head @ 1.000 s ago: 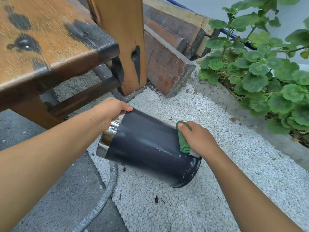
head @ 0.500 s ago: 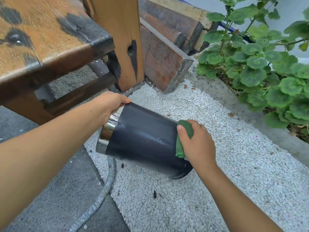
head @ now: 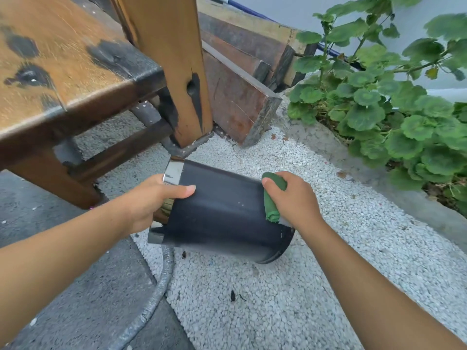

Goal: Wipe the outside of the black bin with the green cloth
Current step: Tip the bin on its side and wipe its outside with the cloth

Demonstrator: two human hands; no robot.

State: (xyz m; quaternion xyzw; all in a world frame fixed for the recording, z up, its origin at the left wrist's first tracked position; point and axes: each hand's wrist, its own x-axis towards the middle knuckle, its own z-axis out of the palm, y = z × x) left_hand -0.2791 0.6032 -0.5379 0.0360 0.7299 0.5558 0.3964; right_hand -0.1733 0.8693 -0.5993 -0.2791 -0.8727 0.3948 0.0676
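The black bin (head: 222, 213) lies tipped on its side over white gravel (head: 278, 299); the left hand (head: 149, 200) clamps its shiny rim at nine o'clock; the right hand (head: 293, 198), fingers closed on the green cloth (head: 271, 198), presses it at three o'clock

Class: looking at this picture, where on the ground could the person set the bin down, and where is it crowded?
Free: the white gravel below the black cylindrical bin, between the grey hose and the right forearm. Crowded: the far side, with the wooden bench, stacked planks and leafy green plant.
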